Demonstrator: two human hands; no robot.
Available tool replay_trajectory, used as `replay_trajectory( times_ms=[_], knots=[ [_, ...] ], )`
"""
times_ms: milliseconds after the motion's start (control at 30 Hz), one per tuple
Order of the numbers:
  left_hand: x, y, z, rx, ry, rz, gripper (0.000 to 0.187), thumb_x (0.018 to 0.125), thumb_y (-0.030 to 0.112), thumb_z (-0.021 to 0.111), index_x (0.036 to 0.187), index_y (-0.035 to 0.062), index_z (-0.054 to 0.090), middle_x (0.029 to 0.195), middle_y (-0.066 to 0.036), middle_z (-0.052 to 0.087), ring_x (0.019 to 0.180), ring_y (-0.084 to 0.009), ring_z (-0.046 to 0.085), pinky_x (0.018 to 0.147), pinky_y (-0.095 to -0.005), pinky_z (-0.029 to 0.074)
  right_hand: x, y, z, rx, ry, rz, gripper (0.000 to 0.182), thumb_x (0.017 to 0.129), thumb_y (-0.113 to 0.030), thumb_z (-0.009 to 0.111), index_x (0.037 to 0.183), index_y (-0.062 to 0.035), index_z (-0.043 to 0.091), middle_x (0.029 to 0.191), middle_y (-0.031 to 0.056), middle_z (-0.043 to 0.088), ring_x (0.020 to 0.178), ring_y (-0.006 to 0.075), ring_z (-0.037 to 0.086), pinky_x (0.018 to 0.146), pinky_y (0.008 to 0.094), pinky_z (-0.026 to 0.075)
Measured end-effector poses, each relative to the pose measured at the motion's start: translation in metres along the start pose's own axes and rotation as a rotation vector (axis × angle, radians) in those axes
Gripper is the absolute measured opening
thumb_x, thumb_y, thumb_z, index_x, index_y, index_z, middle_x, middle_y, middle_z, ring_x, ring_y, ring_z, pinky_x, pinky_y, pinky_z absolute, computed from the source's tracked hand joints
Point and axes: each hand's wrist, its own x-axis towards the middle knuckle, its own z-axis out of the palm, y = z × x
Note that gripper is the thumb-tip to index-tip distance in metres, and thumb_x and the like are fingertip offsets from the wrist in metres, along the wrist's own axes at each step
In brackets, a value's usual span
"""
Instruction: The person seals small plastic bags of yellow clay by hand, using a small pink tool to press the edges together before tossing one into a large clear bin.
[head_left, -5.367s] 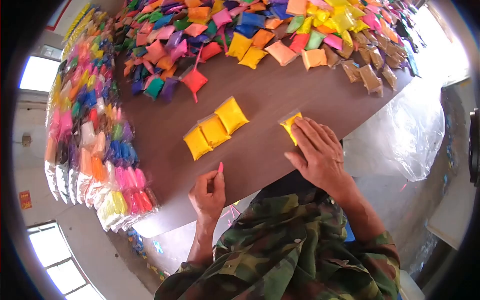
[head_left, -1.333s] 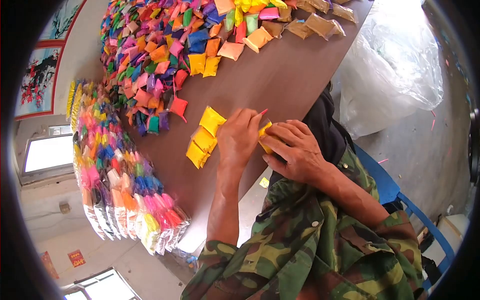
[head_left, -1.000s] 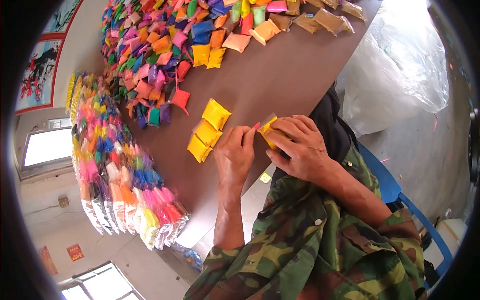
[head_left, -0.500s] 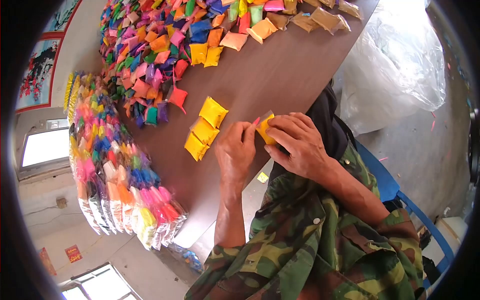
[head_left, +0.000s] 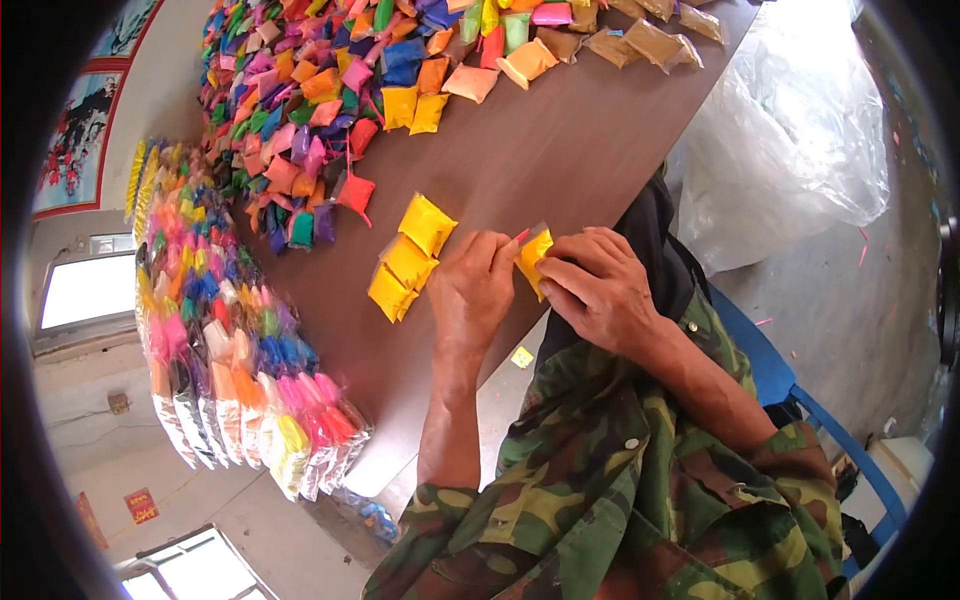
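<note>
Over the table's near edge, my right hand pinches a yellow packet between thumb and fingers. My left hand is closed at the packet's upper left side, where a small red tip sticks out by the fingertips. Whether the left fingers grip that tip or the clear wrapper is too small to tell. Just left of my left hand, three yellow packets lie on the brown table, touching one another in a slanting row.
A large heap of colourful packets covers the table's far left. Long clear bags of packets are stacked along the left edge. A big clear plastic bag stands at the right, near a blue chair.
The fingers of my right hand have shifted slightly, and more of the yellow packet shows. My left hand has moved a little, still closed beside it.
</note>
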Motion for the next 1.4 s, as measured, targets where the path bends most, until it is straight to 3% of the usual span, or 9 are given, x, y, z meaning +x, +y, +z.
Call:
replay_trajectory(
  times_ms=[133, 233, 433, 733, 867, 967, 1067, 1233, 1400],
  knots=[
    [0.003, 0.013, -0.003, -0.15, -0.033, 0.053, 0.005, 0.095, 0.005, 0.074, 0.092, 0.0011, 0.072, 0.084, -0.013, 0.07, 0.071, -0.0279, 0.068, 0.064, -0.0371, 0.051, -0.001, 0.0, 0.002, 0.002, 0.028, 0.01, 0.029, 0.082, -0.01, 0.083, 0.109, -0.0102, 0.073, 0.113, 0.0057, 0.069, 0.103, 0.026, 0.068, 0.102, 0.0439, 0.05],
    [0.008, 0.013, -0.002, -0.046, -0.149, 0.049, 0.008, 0.096, 0.009, 0.073, 0.092, 0.0021, 0.072, 0.085, -0.012, 0.071, 0.074, -0.0306, 0.069, 0.065, -0.0385, 0.052, -0.001, 0.001, 0.005, 0.011, 0.039, 0.009, 0.027, 0.082, -0.01, 0.082, 0.108, -0.0105, 0.073, 0.112, 0.0053, 0.069, 0.102, 0.0263, 0.068, 0.102, 0.0431, 0.05],
    [0.03, 0.01, 0.009, 0.079, -0.157, 0.152, 0.015, 0.098, 0.017, 0.072, 0.091, 0.0035, 0.071, 0.088, -0.012, 0.072, 0.077, -0.0339, 0.07, 0.069, -0.0417, 0.053, -0.002, 0.002, 0.006, 0.006, 0.051, 0.014, 0.026, 0.082, -0.01, 0.083, 0.105, -0.0107, 0.073, 0.11, 0.005, 0.068, 0.101, 0.0259, 0.068, 0.101, 0.0427, 0.05],
    [-0.014, 0.016, -0.003, -0.038, -0.057, 0.006, 0.006, 0.094, 0.005, 0.076, 0.094, -0.0003, 0.072, 0.082, -0.013, 0.069, 0.068, -0.0239, 0.064, 0.063, -0.0358, 0.049, 0.0, -0.002, 0.005, 0.011, 0.071, 0.022, 0.026, 0.081, -0.01, 0.084, 0.104, -0.0118, 0.073, 0.109, 0.0044, 0.068, 0.099, 0.0247, 0.068, 0.1, 0.043, 0.05],
    [-0.009, 0.004, 0.005, 0.046, 0.006, 0.028, 0.01, 0.095, 0.013, 0.075, 0.093, 0.0049, 0.07, 0.089, -0.011, 0.071, 0.075, -0.0343, 0.07, 0.065, -0.0415, 0.055, -0.001, -0.002, 0.006, 0.006, 0.051, 0.024, 0.026, 0.08, -0.011, 0.084, 0.103, -0.0123, 0.073, 0.108, 0.0039, 0.068, 0.098, 0.025, 0.067, 0.098, 0.0428, 0.05],
    [-0.002, -0.01, 0.009, -0.007, 0.05, 0.015, 0.007, 0.094, 0.005, 0.076, 0.093, -0.0009, 0.072, 0.082, -0.013, 0.07, 0.068, -0.0233, 0.066, 0.063, -0.0346, 0.051, 0.001, -0.003, 0.006, 0.002, 0.06, 0.013, 0.027, 0.079, -0.01, 0.085, 0.103, -0.0123, 0.073, 0.107, 0.0034, 0.067, 0.097, 0.0253, 0.067, 0.096, 0.0424, 0.049],
    [-0.014, 0.006, -0.002, -0.149, 0.071, -0.125, 0.01, 0.095, 0.008, 0.076, 0.094, -0.0004, 0.073, 0.083, -0.013, 0.072, 0.067, -0.0222, 0.067, 0.062, -0.0341, 0.052, -0.001, -0.001, 0.005, 0.007, 0.071, 0.031, 0.029, 0.078, -0.011, 0.086, 0.104, -0.0122, 0.073, 0.106, 0.0032, 0.067, 0.097, 0.0259, 0.067, 0.096, 0.0418, 0.049],
    [-0.027, -0.007, 0.016, -0.066, 0.117, -0.059, 0.011, 0.096, 0.01, 0.076, 0.095, 0.0002, 0.073, 0.082, -0.013, 0.072, 0.065, -0.0214, 0.066, 0.061, -0.0334, 0.052, 0.003, -0.004, 0.007, -0.005, 0.036, 0.056, 0.031, 0.077, -0.011, 0.086, 0.104, -0.0121, 0.073, 0.105, 0.0028, 0.067, 0.097, 0.0265, 0.066, 0.096, 0.0425, 0.048],
    [-0.014, -0.016, 0.015, -0.029, 0.174, -0.049, 0.012, 0.096, 0.011, 0.077, 0.095, -0.0004, 0.073, 0.078, -0.011, 0.071, 0.063, -0.0185, 0.064, 0.06, -0.0325, 0.05, 0.01, -0.011, -0.002, -0.025, -0.047, 0.048, 0.03, 0.077, -0.011, 0.085, 0.105, -0.0116, 0.072, 0.118, 0.0063, 0.067, 0.113, 0.0286, 0.065, 0.101, 0.0433, 0.048]
  ],
)
